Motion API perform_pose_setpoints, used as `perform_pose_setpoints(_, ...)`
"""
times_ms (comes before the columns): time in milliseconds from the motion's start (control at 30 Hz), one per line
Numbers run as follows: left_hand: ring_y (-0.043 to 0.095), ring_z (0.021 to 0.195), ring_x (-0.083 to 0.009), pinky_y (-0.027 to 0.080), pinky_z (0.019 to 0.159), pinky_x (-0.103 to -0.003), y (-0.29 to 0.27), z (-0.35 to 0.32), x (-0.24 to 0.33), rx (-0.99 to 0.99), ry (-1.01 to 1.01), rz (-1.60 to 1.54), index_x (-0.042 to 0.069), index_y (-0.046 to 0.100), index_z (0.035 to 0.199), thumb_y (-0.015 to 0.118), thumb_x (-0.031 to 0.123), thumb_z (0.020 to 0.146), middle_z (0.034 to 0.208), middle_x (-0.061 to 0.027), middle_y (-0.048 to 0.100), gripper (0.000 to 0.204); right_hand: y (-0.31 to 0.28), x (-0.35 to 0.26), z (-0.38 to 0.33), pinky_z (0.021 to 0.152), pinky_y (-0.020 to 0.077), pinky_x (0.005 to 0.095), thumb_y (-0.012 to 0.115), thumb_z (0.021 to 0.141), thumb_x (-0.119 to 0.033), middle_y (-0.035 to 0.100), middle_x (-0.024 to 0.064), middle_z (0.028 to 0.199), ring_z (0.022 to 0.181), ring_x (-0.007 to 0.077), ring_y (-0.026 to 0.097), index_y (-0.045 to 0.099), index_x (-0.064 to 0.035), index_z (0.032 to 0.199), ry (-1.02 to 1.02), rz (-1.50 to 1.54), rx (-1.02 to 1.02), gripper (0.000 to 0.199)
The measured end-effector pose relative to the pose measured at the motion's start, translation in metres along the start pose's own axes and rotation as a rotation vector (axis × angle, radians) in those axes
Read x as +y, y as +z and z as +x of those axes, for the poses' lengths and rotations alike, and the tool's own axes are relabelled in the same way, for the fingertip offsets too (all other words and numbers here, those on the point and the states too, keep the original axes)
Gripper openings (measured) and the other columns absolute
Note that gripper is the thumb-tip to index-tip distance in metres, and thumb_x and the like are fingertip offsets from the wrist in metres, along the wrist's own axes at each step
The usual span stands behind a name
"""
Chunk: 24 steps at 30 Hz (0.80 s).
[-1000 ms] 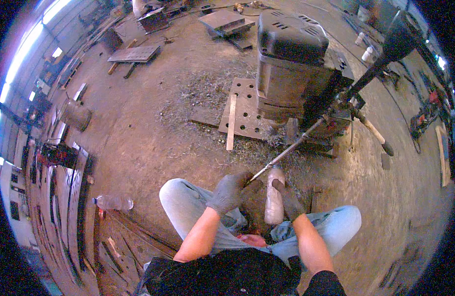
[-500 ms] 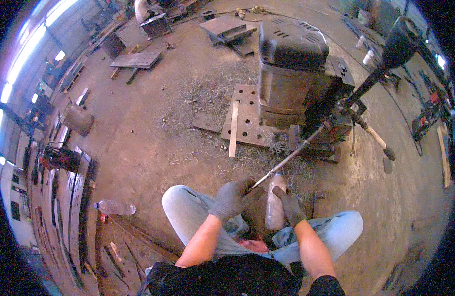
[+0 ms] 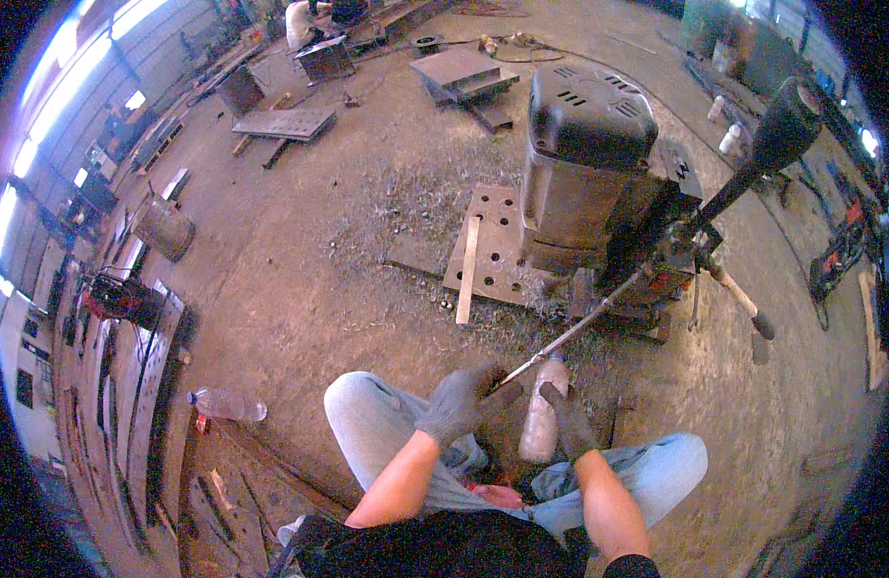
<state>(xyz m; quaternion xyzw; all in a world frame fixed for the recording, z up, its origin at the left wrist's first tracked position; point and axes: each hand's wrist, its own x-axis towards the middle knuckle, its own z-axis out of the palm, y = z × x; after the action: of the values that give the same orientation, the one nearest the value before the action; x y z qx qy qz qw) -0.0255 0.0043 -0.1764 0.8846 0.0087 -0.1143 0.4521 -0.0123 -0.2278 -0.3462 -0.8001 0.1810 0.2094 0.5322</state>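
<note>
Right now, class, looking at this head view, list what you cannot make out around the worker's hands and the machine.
- Near end of the metal rod: hidden inside the gloved left hand.
- Bottom of the plastic bottle: hidden between the knees, beside the right hand.
- Rod's far end at the black machine: too dark to tell.
- Person at top edge: cut off.

A metal workshop: a dusty bare concrete floor (image 3: pixel 300 279) strewn with scrap. Ahead of the gloved left hand (image 3: pixel 456 403) lies a flat perforated steel plate (image 3: pixel 491 246) beside a bulky dark grey machine (image 3: pixel 591 173). Farther off are grey steel sheets (image 3: pixel 283 122), and left of the hand, stacked long metal bars (image 3: pixel 127 385).
</note>
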Motion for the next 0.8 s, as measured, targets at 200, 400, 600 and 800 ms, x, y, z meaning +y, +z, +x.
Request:
perform_pose_setpoints(200, 0.072, 0.083, -0.0300, 0.055, 0.075, -0.041, 0.003, 0.001, -0.011, -0.002, 0.007, 0.034, 0.003, 0.071, 0.105, 0.065, 0.035, 0.094, 0.093, -0.0173, 0.074, 0.034, -0.012, -0.053, -0.037, 0.100, 0.0466, 0.0402, 0.068, 0.082, -0.061, 0.060, 0.0218, 0.131, 0.114, 0.0331, 0.061, 0.050, 0.0056, 0.140, 0.128, 0.127, -0.174, 0.090)
perform_pose_setpoints(400, 0.071, 0.080, -0.0287, 0.055, 0.073, -0.040, 0.012, 0.005, -0.027, -0.009, 0.043, 0.013, 0.003, 0.071, 0.104, 0.065, 0.035, 0.094, 0.092, -0.0164, 0.074, 0.034, -0.012, -0.052, -0.035, 0.089, 0.0521, 0.0396, 0.065, 0.085, -0.061, 0.065, 0.0188, 0.120, 0.100, 0.0301, 0.065, 0.054, 0.0045, 0.134, 0.244, 0.207, -0.242, 0.083)
perform_pose_setpoints(600, 0.071, 0.078, -0.0259, 0.054, 0.072, -0.040, 0.004, 0.003, -0.009, -0.019, 0.012, 0.023, 0.004, 0.071, 0.104, 0.065, 0.035, 0.094, 0.090, -0.0150, 0.074, 0.033, -0.011, -0.046, -0.032, 0.084, 0.0539, 0.0396, 0.067, 0.083, -0.062, 0.066, 0.0167, 0.114, 0.095, 0.0287, 0.066, 0.056, 0.0045, 0.131, 0.324, 0.314, -0.261, 0.082)
perform_pose_setpoints(800, 0.069, 0.085, -0.0360, 0.053, 0.073, -0.045, 0.004, 0.002, -0.014, -0.031, -0.021, -0.032, 0.007, 0.069, 0.107, 0.060, 0.046, 0.094, 0.093, -0.0188, 0.072, 0.042, -0.003, -0.031, -0.023, 0.106, 0.0417, 0.0418, 0.072, 0.084, -0.056, 0.055, 0.0184, 0.136, 0.125, 0.0350, 0.052, 0.048, 0.0013, 0.141, -0.092, 0.136, -0.101, 0.084)
